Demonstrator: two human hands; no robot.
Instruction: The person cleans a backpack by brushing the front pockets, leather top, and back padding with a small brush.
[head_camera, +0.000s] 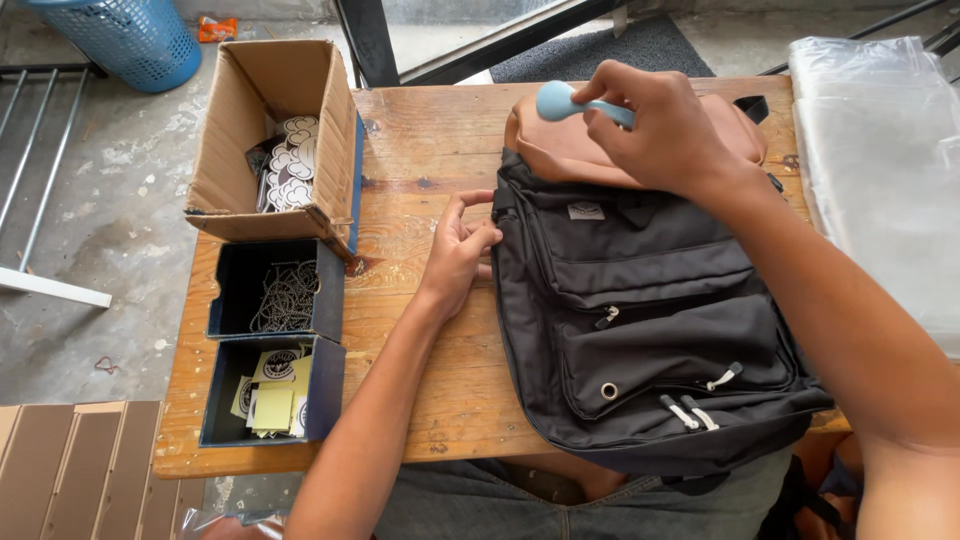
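Wooden planks make up the table (420, 150), set on a stained concrete floor (90, 220), with the person seated close against its near edge. Nearest, a black backpack (650, 330) lies flat with its pockets facing up and its lower end hanging slightly over that edge, so the zips and front are easy to reach. On the near left sit two dark blue trays, one holding paper tags (270, 395) and the next a heap of ball chains (285, 295), lined up within arm's reach. The left hand (460, 245) pinches the bag's left side seam between thumb and fingers, seemingly to steady it. Further out, the right hand (660, 125) is closed around the handle of a pale blue brush (565, 100), held over the bag's tan top, its rounded head pointing left. A cardboard box (275, 140) of stickers stands open at the far left of the table. Clear plastic bags (880, 160) are stacked at the right. Beyond, a blue basket (125, 40) stands on the floor
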